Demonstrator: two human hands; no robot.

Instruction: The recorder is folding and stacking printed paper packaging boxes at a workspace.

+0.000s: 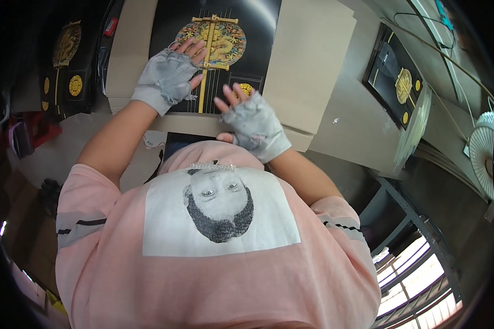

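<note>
Fingers (195, 49) flat on black sheet (258, 33)

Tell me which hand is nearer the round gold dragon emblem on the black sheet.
Left. The left hand lies flat with its fingertips on the dragon emblem's left edge. The right hand rests lower on the black sheet, below the emblem and apart from it.

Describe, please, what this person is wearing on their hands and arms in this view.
Both the left hand and the right hand wear grey fingerless gloves of worn, frayed fabric, with the fingertips bare. The forearms are uncovered. Short pink sleeves carry a grey band edged with a black line.
</note>
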